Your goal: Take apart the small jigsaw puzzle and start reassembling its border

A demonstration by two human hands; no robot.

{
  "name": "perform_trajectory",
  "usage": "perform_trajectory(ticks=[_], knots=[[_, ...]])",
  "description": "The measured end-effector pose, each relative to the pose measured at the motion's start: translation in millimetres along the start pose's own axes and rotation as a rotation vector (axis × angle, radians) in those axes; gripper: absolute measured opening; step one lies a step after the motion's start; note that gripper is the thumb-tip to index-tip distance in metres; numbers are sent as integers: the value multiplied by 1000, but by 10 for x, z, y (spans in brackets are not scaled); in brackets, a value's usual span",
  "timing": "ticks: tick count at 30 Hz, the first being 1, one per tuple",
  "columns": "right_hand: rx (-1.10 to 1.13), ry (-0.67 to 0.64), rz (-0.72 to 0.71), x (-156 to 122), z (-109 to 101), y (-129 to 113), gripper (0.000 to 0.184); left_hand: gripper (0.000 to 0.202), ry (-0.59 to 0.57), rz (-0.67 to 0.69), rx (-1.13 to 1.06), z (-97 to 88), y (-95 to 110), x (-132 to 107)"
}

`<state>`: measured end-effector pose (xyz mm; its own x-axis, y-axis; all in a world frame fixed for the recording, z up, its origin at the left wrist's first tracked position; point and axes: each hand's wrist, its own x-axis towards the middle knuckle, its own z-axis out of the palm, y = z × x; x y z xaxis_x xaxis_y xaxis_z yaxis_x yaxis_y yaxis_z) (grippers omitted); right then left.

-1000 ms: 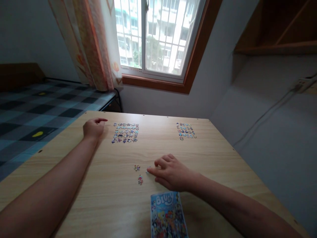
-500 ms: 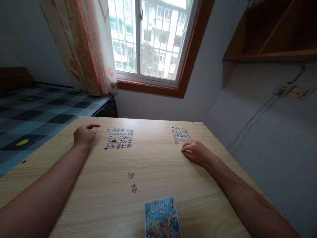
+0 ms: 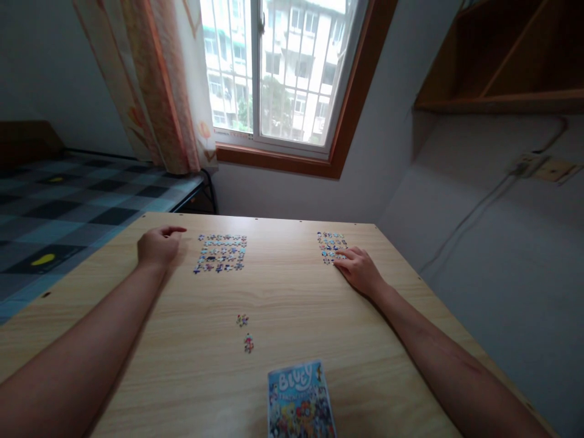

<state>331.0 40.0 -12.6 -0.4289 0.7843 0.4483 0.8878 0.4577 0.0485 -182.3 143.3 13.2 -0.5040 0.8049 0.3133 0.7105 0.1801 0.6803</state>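
One box (image 3: pixel 301 404) lies nearest on the surface (image 3: pixel 292 292); beyond it, two loose pieces (image 3: pixel 249 344), and the third, there a second ago, is gone! The right hand (image 3: pixel 358 271) is up at the near edge of the right group (image 3: pixel 331 247), palm down, two fingertips slightly parted; I can't tell if they pin a piece, but that group looks to be gaining one. The left hand (image 3: pixel 158 246) rests half-curled beside the left group (image 3: pixel 222 251), its grip hidden.
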Motion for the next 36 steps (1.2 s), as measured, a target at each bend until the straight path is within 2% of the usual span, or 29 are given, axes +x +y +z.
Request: perform_trajectory(ticks=[4, 7, 11, 14, 16, 19, 22, 25, 27, 31, 34, 36], knots=[[14, 145, 30, 8, -170, -108, 20, 38, 5, 12, 3, 13, -17, 9], [121, 155, -69, 43, -317, -449, 21, 38, -5, 26, -8, 17, -14, -1], [295, -77, -361, 25, -446, -1197, 27, 37, -13, 26, -20, 17, -6, -15], [300, -194, -453, -22, -466, -1668, 42, 37, -7, 32, -27, 24, -12, -16], [283, -235, -485, -26, -444, -1842, 45, 37, -10, 30, -29, 29, -17, -13], [264, -254, -501, 12, -399, -1919, 44, 38, -8, 27, -15, 27, -12, -11], [253, -241, -486, 23, -389, -1839, 39, 39, -2, 33, 4, 11, 11, -18], [270, -195, -419, -82, -415, -1600, 29, 39, 0, 15, 9, -10, 36, -26], [295, -146, -335, -212, -432, -1341, 23, 40, -2, 0, 14, -19, 50, -28], [258, -80, -164, -455, -406, -671, 19, 40, -12, 0, 26, -27, 70, -27], [180, -34, -54, -504, -317, -197, 20, 39, -5, 11, 31, -28, 72, -28], [156, -27, -14, -469, -238, 30, 22, 39, 7, 14, 26, -28, 64, -28]])
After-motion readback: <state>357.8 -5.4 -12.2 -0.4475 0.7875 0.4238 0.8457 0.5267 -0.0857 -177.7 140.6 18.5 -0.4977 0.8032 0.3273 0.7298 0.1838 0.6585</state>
